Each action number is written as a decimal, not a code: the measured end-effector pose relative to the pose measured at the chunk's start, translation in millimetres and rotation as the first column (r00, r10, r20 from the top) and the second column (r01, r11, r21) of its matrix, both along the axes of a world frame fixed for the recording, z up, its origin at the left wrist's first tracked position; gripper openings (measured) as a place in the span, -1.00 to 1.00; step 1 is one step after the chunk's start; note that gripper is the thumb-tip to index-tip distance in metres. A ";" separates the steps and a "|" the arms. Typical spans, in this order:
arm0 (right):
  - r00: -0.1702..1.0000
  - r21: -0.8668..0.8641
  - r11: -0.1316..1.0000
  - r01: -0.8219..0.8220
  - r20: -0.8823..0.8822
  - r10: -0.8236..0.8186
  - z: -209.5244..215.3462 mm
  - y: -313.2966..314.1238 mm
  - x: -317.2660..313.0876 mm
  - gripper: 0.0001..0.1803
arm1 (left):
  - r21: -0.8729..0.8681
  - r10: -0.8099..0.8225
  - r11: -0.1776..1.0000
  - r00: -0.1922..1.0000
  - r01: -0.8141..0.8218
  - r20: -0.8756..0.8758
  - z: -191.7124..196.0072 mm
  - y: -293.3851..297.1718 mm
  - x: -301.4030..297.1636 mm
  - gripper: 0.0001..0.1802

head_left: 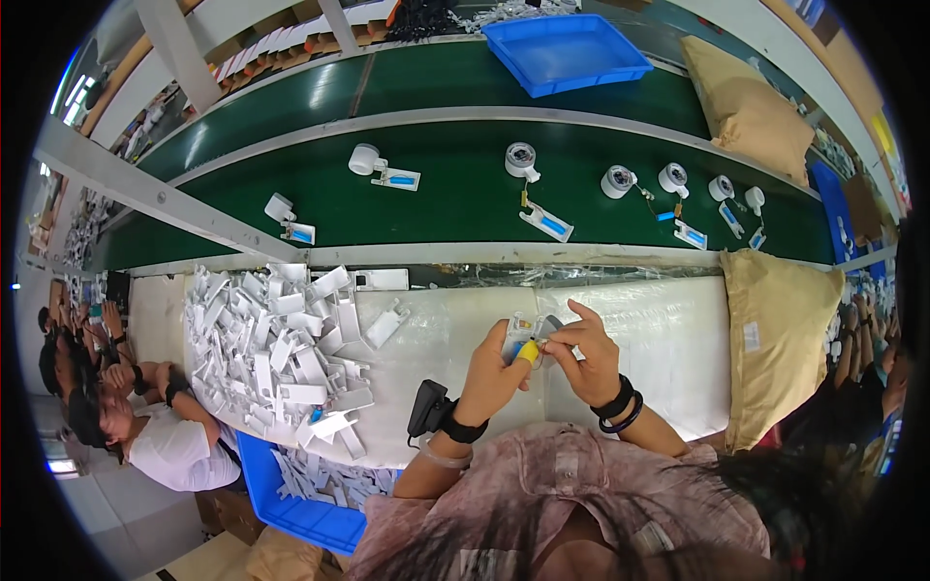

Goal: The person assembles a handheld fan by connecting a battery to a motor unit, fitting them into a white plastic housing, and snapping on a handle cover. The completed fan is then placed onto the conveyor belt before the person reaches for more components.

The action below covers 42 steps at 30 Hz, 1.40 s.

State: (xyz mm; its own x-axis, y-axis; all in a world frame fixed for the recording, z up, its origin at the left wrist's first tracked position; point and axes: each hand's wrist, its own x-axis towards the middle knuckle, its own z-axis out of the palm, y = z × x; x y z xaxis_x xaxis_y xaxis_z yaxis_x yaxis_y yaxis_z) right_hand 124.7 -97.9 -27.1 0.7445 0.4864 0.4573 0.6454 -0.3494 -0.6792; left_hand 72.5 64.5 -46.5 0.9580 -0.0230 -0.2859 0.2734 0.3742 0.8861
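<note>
Pile of hard white plastic troughs [291, 339], jumbled, sits on a glossy, wrinkled cream table [659, 349]; smooth green belt [446, 208] behind, blue bin [344, 528] near left, creased tan sack [780, 339] walling off the right. Left hand [492, 381] pinches the white case [521, 325] over the table; right hand [593, 360] is bunched at its edge, can't tell on what. Case is small, boxy, blue bit showing, partly finger-covered.

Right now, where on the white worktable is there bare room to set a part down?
On the white worktable, between the right hand and the tan sack. A smaller patch lies between the left hand and the pile of white plastic parts, which crowds the left side.
</note>
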 end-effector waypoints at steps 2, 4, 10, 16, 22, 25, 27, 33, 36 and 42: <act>1.000 -0.027 0.999 -0.019 0.023 0.020 7.5 -1.3 -3.8 -0.81 | 0.001 -0.006 1.000 1.000 0.006 0.003 3.9 -0.1 -2.7 -0.71; 0.998 -0.056 0.998 -0.039 0.046 0.042 14.5 -3.4 -8.5 -0.80 | 0.006 -0.014 1.000 1.000 0.014 0.012 7.4 -2.1 -6.0 -0.67; 0.995 -0.071 0.996 -0.057 0.072 0.062 33.2 -8.1 -21.4 -0.81 | 0.033 -0.034 0.999 0.999 0.033 0.029 22.2 -2.4 -18.8 -0.53; 0.983 -0.105 0.994 -0.040 0.174 0.058 47.8 -7.5 -29.5 -0.79 | 0.124 -0.034 0.992 0.994 0.022 0.100 40.0 -7.8 -30.4 -0.54; 0.973 -0.074 0.997 0.016 0.231 0.002 55.9 -8.3 -38.3 -0.79 | 0.252 -0.092 0.967 0.976 0.040 0.198 47.3 -10.1 -40.1 -0.52; 0.970 -0.077 0.997 0.014 0.242 0.005 57.1 -9.4 -41.1 -0.78 | 0.248 -0.078 0.969 0.964 0.014 0.252 46.1 -12.4 -44.2 -0.55; 0.971 -0.055 0.998 0.020 0.241 -0.006 57.4 -9.4 -43.8 -0.77 | 0.237 -0.082 0.971 0.964 0.021 0.252 49.0 -12.5 -46.0 -0.55; 0.965 -0.038 0.999 0.037 0.261 -0.026 55.7 -11.2 -45.5 -0.78 | 0.245 -0.094 0.969 0.963 0.031 0.252 46.7 -14.4 -48.3 -0.55; 0.966 -0.048 0.998 0.032 0.258 -0.018 58.3 -10.4 -45.1 -0.78 | 0.182 -0.091 0.982 0.953 0.039 0.289 47.1 -12.2 -49.3 -0.57; 0.971 -0.042 0.999 0.035 0.236 -0.024 53.3 -9.5 -41.6 -0.78 | 0.017 -0.057 0.998 0.950 0.055 0.306 43.5 -15.6 -49.8 -0.62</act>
